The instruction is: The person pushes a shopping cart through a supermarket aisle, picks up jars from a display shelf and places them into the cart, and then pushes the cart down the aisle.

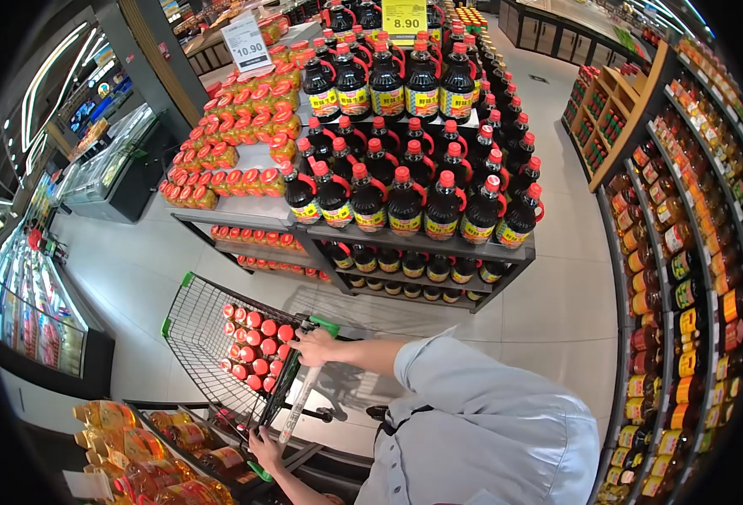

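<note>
A wire shopping cart (194,358) with green corners stands in front of me, its pale handle (300,406) crossing on my side. My right hand (316,347) is closed over the handle's far end, its fingertips near the jars. At the handle's near end, beside the lower green corner, my left hand (264,449) is closed around the bar; part of its grip is hidden. Inside the cart sit several red-lidded jars (254,349), packed close together in rows.
Beyond the cart stands a display table (405,244) with dark red-capped bottles (405,202) and red-lidded jars (253,181). Oil bottles (148,454) crowd the lower left. Tall shelves (666,337) line the right side. A chilled case (39,311) is at the left.
</note>
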`<state>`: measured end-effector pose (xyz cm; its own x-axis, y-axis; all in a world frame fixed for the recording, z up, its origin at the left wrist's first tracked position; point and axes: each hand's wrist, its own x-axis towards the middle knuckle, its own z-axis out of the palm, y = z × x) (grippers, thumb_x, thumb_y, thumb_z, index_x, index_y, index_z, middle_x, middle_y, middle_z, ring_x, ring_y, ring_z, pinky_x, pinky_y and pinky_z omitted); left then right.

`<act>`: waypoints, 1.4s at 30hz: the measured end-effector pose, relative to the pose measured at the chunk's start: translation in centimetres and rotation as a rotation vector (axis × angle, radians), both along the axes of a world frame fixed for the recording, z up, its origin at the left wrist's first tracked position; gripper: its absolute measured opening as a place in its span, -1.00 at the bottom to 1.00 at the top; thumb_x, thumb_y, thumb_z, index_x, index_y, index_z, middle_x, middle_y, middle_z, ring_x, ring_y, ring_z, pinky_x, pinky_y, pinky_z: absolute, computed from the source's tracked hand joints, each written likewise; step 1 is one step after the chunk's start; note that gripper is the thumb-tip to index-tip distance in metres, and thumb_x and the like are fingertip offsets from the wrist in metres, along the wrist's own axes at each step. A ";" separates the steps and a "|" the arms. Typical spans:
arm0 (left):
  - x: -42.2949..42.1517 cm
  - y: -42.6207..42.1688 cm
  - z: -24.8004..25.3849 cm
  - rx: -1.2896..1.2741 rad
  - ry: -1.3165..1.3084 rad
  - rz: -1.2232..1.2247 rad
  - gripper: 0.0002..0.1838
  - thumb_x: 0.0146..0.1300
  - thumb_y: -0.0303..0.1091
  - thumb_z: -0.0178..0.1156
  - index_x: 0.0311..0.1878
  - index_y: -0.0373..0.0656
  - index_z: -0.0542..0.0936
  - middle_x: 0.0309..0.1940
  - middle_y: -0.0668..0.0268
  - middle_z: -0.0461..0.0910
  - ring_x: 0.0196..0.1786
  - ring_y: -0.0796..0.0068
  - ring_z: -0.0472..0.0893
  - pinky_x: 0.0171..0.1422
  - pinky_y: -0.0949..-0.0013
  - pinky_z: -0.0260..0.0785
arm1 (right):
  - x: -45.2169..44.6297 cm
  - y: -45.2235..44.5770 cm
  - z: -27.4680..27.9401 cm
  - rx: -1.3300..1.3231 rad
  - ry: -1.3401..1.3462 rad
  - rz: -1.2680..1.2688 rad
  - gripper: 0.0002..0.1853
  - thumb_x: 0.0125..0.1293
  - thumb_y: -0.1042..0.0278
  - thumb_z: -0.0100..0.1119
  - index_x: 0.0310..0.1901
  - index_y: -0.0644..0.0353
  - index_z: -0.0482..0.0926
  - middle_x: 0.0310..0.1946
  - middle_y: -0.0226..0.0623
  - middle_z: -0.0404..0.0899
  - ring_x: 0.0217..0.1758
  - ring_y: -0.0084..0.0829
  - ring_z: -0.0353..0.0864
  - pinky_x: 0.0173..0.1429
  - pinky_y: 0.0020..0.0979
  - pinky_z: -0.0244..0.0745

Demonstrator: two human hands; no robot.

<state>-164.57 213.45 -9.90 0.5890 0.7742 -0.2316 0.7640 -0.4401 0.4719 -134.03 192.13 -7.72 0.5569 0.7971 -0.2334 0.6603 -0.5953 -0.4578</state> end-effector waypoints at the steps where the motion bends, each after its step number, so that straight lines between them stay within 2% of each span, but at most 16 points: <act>1: -0.1 -0.5 0.0 -0.036 -0.035 -0.001 -0.29 0.46 0.14 0.00 0.40 -0.28 0.40 0.38 -0.11 0.38 0.42 -0.10 0.35 0.47 0.07 0.18 | -0.2 -0.5 0.0 0.019 0.002 -0.011 -0.34 0.26 0.06 0.11 0.42 -0.07 0.36 0.36 0.15 0.33 0.10 0.01 0.67 0.10 -0.02 0.57; 3: -0.3 -1.8 -0.6 0.068 -0.046 0.011 -0.38 0.46 0.08 0.04 0.30 -0.29 0.47 0.24 -0.10 0.50 0.32 -0.10 0.43 0.39 0.07 0.23 | -0.2 -1.4 0.2 0.017 0.041 -0.006 -0.35 0.25 0.08 0.13 0.41 -0.06 0.36 0.38 0.18 0.31 0.08 0.02 0.67 0.11 -0.03 0.56; 5: 0.2 -4.0 1.1 0.049 -0.005 0.026 -0.41 0.44 0.05 0.08 0.27 -0.27 0.49 0.20 -0.08 0.53 0.27 -0.10 0.46 0.36 0.07 0.25 | -0.6 -2.4 -0.5 0.101 0.050 -0.045 -0.40 0.20 0.16 0.16 0.32 0.00 0.46 0.37 0.23 0.31 0.04 0.04 0.68 0.10 -0.03 0.57; 7: -0.1 -5.3 0.5 0.165 0.029 0.045 -0.41 0.43 0.05 0.09 0.30 -0.23 0.48 0.19 -0.04 0.54 0.25 -0.10 0.48 0.33 0.08 0.29 | -0.9 -3.0 -1.4 0.125 0.038 -0.071 -0.42 0.18 0.19 0.17 0.28 0.02 0.50 0.38 0.24 0.30 0.03 0.05 0.68 0.10 -0.03 0.57; 10: -0.3 -7.4 1.6 0.111 0.016 0.089 -0.38 0.42 0.07 0.09 0.32 -0.24 0.48 0.23 -0.11 0.52 0.30 -0.13 0.44 0.39 0.04 0.24 | -1.2 -4.7 -0.3 0.106 0.069 -0.056 -0.38 0.17 0.20 0.18 0.33 0.02 0.44 0.41 0.22 0.28 0.07 0.04 0.66 0.10 -0.03 0.57; 16: -0.6 -11.1 1.7 0.106 0.053 0.153 -0.38 0.40 0.10 0.11 0.34 -0.14 0.48 0.25 -0.04 0.51 0.31 -0.10 0.43 0.39 0.03 0.24 | -1.4 -7.6 0.1 0.084 0.076 -0.046 -0.36 0.18 0.21 0.16 0.36 0.01 0.41 0.43 0.21 0.24 0.11 0.05 0.64 0.11 -0.03 0.58; 18: -0.8 -11.9 1.3 0.169 0.087 0.147 -0.42 0.39 0.07 0.13 0.32 -0.12 0.49 0.22 0.05 0.54 0.26 -0.04 0.48 0.31 0.08 0.33 | -1.5 -8.6 0.1 0.073 0.088 -0.034 -0.37 0.18 0.20 0.15 0.34 0.02 0.43 0.42 0.21 0.26 0.10 0.03 0.66 0.10 -0.04 0.58; 23: -1.4 -14.1 1.0 0.156 0.056 0.149 -0.44 0.36 0.04 0.17 0.28 -0.14 0.51 0.19 0.02 0.55 0.24 -0.06 0.49 0.27 0.04 0.33 | -1.5 -11.1 0.6 0.100 0.059 -0.030 -0.43 0.16 0.17 0.18 0.25 0.09 0.51 0.34 0.14 0.37 0.07 -0.05 0.68 0.13 -0.07 0.55; 25: -1.5 -15.1 1.3 0.176 0.065 0.152 -0.43 0.36 0.06 0.17 0.27 -0.13 0.52 0.17 0.02 0.56 0.22 -0.07 0.50 0.26 0.03 0.35 | -1.7 -11.9 0.8 0.094 0.088 -0.028 -0.45 0.17 0.16 0.18 0.22 0.07 0.52 0.30 0.09 0.40 0.07 -0.05 0.67 0.13 -0.06 0.55; 26: -1.4 -15.8 1.7 0.177 0.075 0.169 -0.43 0.35 0.07 0.17 0.27 -0.11 0.52 0.16 0.02 0.56 0.21 -0.07 0.51 0.24 0.02 0.36 | -1.8 -12.3 0.4 0.122 0.023 -0.004 -0.47 0.20 0.16 0.12 0.23 0.07 0.49 0.20 0.15 0.44 0.01 -0.01 0.69 0.06 -0.03 0.58; 30: -1.9 -17.6 1.7 0.150 0.051 0.173 -0.36 0.31 0.14 0.18 0.33 -0.07 0.50 0.27 0.04 0.50 0.30 -0.03 0.48 0.30 0.02 0.36 | -2.2 -13.8 0.8 0.049 0.010 -0.024 -0.38 0.19 0.12 0.12 0.34 -0.09 0.46 0.22 -0.05 0.46 0.07 -0.06 0.67 0.08 -0.03 0.57; 34: -2.4 -19.3 2.2 0.091 0.071 0.187 -0.36 0.31 0.12 0.16 0.33 -0.07 0.49 0.31 0.04 0.47 0.35 -0.01 0.45 0.32 0.02 0.35 | -2.6 -15.3 1.3 -0.028 -0.023 -0.009 -0.38 0.24 0.05 0.12 0.38 -0.16 0.43 0.32 -0.12 0.41 0.15 -0.06 0.64 0.17 -0.02 0.54; 37: -3.0 -20.7 1.6 0.143 0.066 0.202 -0.38 0.30 0.10 0.16 0.31 -0.08 0.50 0.31 0.07 0.47 0.36 0.03 0.43 0.33 0.01 0.36 | -3.1 -16.6 1.4 -0.070 -0.006 -0.017 -0.34 0.26 0.01 0.13 0.43 -0.22 0.37 0.43 -0.17 0.34 0.24 -0.08 0.60 0.26 -0.04 0.49; 42: -3.6 -23.1 1.8 0.151 0.071 0.222 -0.38 0.29 0.09 0.17 0.31 -0.07 0.50 0.29 0.10 0.48 0.37 0.07 0.42 0.33 0.00 0.38 | -3.8 -18.5 0.4 -0.032 -0.087 -0.014 -0.36 0.25 0.01 0.12 0.41 -0.21 0.40 0.36 -0.21 0.41 0.20 -0.07 0.61 0.25 -0.03 0.49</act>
